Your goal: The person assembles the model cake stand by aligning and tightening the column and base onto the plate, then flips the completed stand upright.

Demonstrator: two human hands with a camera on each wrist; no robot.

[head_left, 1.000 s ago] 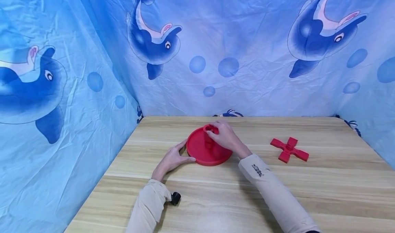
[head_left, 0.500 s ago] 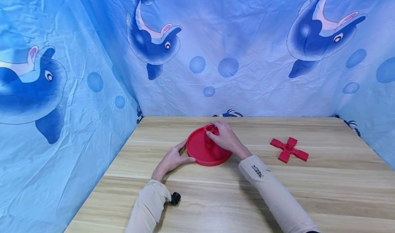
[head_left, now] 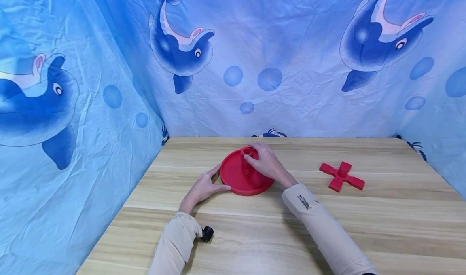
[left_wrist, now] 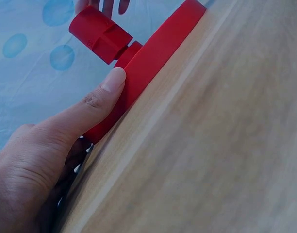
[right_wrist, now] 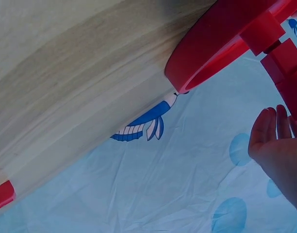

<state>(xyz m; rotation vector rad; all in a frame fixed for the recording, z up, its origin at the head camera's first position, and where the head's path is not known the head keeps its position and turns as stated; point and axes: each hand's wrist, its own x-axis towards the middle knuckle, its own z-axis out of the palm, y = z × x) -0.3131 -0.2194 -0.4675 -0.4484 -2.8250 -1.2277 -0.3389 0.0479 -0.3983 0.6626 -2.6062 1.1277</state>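
Observation:
A round red tray (head_left: 232,177) with a low raised rim sits on the wooden table, left of its middle. My left hand (head_left: 202,188) grips the tray's near-left rim, thumb (left_wrist: 97,103) on the front edge and fingers round the far side. From the tray's centre rises an upright red post (head_left: 245,166), hollow at the top. In the left wrist view the post's wide upper part (left_wrist: 100,34) sits on a narrower base. My right hand (head_left: 267,162) holds the post's top between thumb and fingers; part of the thumb's contact is hidden in the right wrist view.
A flat red cross-shaped piece (head_left: 342,177) with a raised round hub lies on the table to the right of the tray. A black wrist camera (head_left: 207,234) sticks out from my left sleeve. Blue dolphin-print cloth (head_left: 313,105) hangs behind and beside the table (head_left: 393,226).
The fingers of my right hand have shifted slightly at the post's top, and its round opening shows more fully. My left hand, the tray and the cross piece stay where they were.

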